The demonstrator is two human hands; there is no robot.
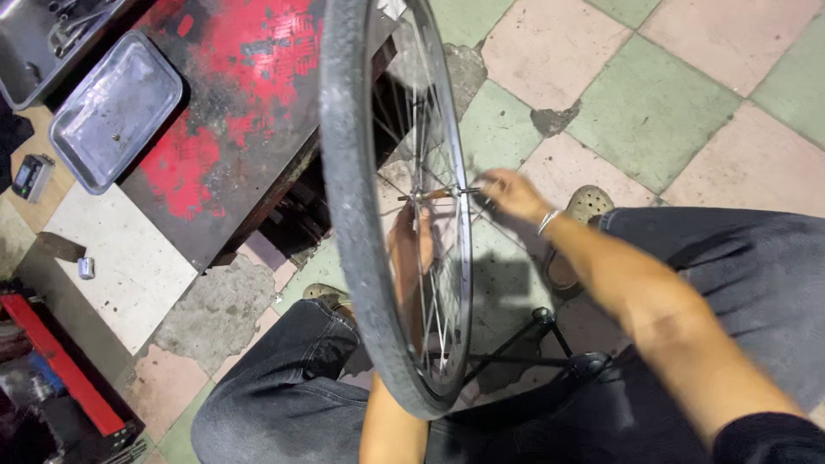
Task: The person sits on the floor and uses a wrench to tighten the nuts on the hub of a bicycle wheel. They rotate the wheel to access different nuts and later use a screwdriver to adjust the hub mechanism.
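A bicycle wheel with a dark tyre (348,189) and thin silver spokes stands upright between my knees. My left hand (411,241) reaches behind the spokes and holds the wheel at the hub. My right hand (509,193), blurred, has its fingers closed at the end of the axle (468,190) that sticks out of the hub on the right side. A silver bracelet sits on my right wrist. What the fingers pinch there is too blurred to tell.
A worn red and black metal bench (228,129) stands at the left with a metal tray (112,107) on it. A red bar (60,361) lies at lower left. The floor is pink and green tiles (653,103). A black stand (550,344) sits below the wheel.
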